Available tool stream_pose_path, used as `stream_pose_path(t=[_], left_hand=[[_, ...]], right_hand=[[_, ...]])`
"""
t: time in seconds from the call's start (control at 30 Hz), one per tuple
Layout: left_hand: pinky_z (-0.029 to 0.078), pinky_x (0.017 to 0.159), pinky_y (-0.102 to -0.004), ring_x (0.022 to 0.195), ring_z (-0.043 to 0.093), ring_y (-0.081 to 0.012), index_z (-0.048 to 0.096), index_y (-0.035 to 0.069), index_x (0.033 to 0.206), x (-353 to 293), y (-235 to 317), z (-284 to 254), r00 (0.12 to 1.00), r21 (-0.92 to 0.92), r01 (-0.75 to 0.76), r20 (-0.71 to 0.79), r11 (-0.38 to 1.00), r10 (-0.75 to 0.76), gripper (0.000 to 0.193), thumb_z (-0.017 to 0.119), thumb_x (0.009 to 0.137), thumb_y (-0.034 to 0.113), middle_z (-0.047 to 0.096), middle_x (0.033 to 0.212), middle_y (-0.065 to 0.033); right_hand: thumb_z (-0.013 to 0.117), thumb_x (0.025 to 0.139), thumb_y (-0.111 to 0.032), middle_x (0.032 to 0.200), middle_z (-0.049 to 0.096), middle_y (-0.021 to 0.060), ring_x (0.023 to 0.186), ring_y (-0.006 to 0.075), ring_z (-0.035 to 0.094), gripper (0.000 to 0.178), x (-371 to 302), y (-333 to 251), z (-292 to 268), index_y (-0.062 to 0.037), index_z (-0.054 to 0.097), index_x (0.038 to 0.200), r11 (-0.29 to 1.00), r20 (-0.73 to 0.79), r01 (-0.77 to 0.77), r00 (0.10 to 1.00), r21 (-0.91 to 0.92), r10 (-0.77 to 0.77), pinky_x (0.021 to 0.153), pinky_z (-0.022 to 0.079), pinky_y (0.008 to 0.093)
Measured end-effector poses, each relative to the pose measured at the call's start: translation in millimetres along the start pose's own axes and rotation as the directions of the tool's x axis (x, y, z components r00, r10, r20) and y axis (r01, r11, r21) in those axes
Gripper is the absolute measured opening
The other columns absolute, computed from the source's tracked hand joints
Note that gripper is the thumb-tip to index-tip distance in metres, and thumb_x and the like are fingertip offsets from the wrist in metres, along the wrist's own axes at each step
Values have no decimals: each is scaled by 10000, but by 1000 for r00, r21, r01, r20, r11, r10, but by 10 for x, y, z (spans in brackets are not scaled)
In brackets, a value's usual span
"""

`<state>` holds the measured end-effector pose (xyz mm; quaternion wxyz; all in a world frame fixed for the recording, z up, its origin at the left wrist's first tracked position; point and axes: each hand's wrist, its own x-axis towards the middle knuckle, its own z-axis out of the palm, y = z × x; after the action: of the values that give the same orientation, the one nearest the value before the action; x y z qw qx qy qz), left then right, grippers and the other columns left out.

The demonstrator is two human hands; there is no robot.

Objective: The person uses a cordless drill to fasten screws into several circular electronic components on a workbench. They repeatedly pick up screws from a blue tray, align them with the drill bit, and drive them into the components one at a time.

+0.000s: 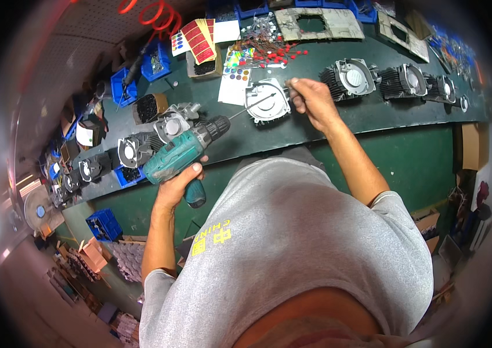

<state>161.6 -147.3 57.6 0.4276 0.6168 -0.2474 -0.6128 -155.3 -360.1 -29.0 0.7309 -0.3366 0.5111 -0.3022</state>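
Observation:
My left hand [180, 184] is wrapped round the handle of a teal and black cordless drill [174, 154]. Its long thin bit [252, 107] reaches across the face of a silver metal housing [272, 98] on the bench. At that housing's upper right edge, the fingers of my right hand [315, 103] are pinched together; what they hold, if anything, is too small to tell. Left of the drill sits another finned metal housing [131, 152], and a similar part [175, 124] lies just behind the drill.
More finned housings [355, 79] stand in a row to the right on the dark green bench [310, 132]. Blue bins [156, 65], a box of black screws [148, 108], sticker sheets [198, 42] and red-tipped wires [272, 53] lie beyond. A red coiled hose [162, 17] hangs at the far left.

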Motion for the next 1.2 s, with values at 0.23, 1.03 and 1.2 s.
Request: stream_pose_path(t=[0.23, 1.03, 1.2], left_hand=[[526, 719, -289, 797, 625, -119, 711, 24, 1164, 201, 71, 66, 999, 268, 0, -31, 963, 9, 302, 757, 899, 163, 711, 981, -30], [533, 687, -282, 771, 608, -103, 670, 25, 1143, 1172, 1409, 471, 959, 684, -152, 276, 713, -60, 329, 791, 893, 201, 675, 890, -5], [565, 758, -341, 844, 639, -139, 672, 25, 1162, 1452, 1735, 801, 849, 811, -457, 520, 366, -92, 345, 745, 839, 119, 704, 901, -61]], right_hand=[[737, 912, -203, 797, 678, 8, 668, 47, 551, 252, 106, 63, -175, 18, 759, 1031, 959, -220, 112, 960, -260, -172, 548, 423, 215], [765, 830, -200, 846, 619, 148, 736, 270, 614, 454, 356, 441, -93, -22, 694, 1242, 453, 146, 441, 822, -775, -550, 709, 509, 389], [752, 853, -190, 833, 606, 145, 718, 273, 605, 437, 364, 514, -119, -8, 685, 1245, 472, 159, 501, 789, -726, -593, 701, 500, 386]])
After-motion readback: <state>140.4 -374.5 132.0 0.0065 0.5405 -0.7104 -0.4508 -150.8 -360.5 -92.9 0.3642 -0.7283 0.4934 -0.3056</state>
